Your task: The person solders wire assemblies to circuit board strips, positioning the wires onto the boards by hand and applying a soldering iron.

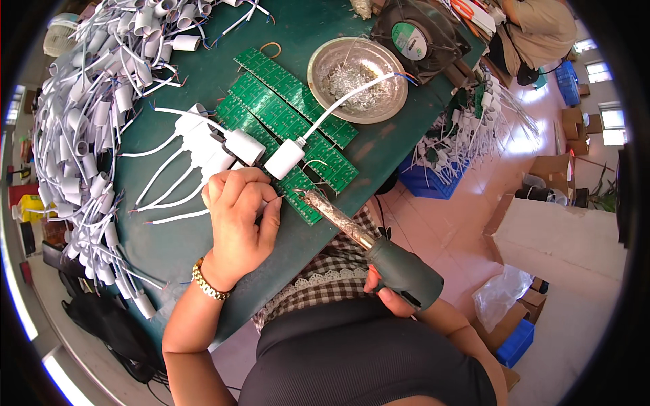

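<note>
My right hand (394, 298) is wrapped round the dark handle of a soldering iron (344, 224), whose tip points at the near end of a green circuit board strip (296, 191). Over that same end, my left hand (242, 213) is closed in a pinch; what sits between the fingertips is mostly hidden. Just beyond its knuckles lie a white cylindrical socket with a cable (284, 160) and another white socket (245, 146). Several more white sockets (211, 154) are grouped left of the boards, cables spread leftward. Further green board strips (298, 127) lie side by side.
A metal bowl (315, 57) holding silvery scraps stands behind the boards, beside a black fan (416, 40). White cabled sockets (88, 128) are heaped along the green table's (284, 27) left side. Off the right edge, a blue crate (433, 179) carries wired boards (467, 128). Another person (542, 30) is at far right.
</note>
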